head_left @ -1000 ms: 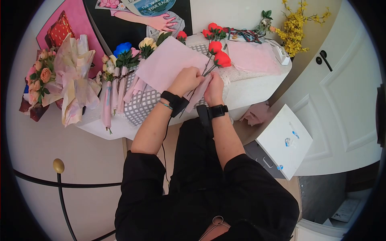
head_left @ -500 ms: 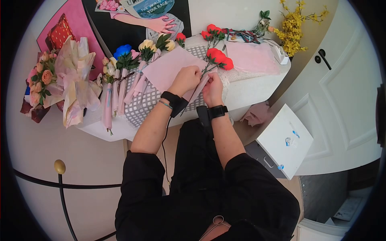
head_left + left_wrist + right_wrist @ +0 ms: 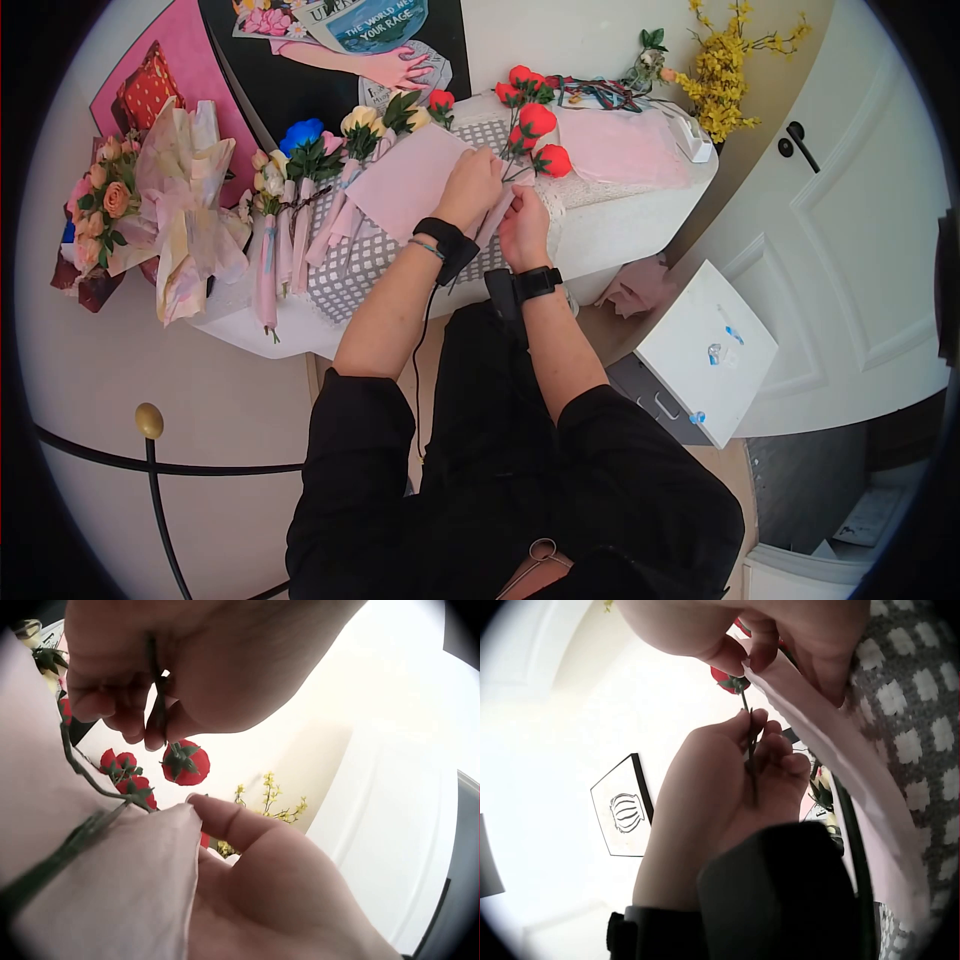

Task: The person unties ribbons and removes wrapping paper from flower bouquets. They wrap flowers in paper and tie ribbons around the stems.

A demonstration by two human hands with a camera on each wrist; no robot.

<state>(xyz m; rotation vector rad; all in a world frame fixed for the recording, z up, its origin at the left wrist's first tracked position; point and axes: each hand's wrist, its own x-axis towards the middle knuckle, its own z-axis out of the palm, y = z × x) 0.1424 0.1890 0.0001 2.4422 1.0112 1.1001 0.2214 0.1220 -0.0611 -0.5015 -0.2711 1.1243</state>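
My left hand [image 3: 472, 190] pinches the thin green stem of a red artificial rose [image 3: 187, 765] between thumb and fingertips. Beside it, my right hand [image 3: 524, 230] pinches the edge of a pink sheet of wrapping paper [image 3: 142, 877] with thumb and fingers. A thicker dark green stem [image 3: 64, 855] lies along this paper, its lower part inside the fold. In the head view, two red rose heads stand apart above my hands, an upper rose [image 3: 537, 121] and a lower rose [image 3: 552, 160]. A wide part of pink paper [image 3: 405, 180] spreads left of my left hand.
Wrapped flowers, including a blue rose [image 3: 303, 135], line the table's left side on a grey-and-white checked cloth [image 3: 360, 265]. More red roses [image 3: 520, 85] and a stack of pink sheets [image 3: 625, 145] lie behind. Yellow flowers [image 3: 720, 80] and a white door [image 3: 850, 220] stand right.
The two rose heads, close together before, are now spread apart, one higher and one lower. My left hand has moved slightly up, while my right hand keeps its pinch on the paper.
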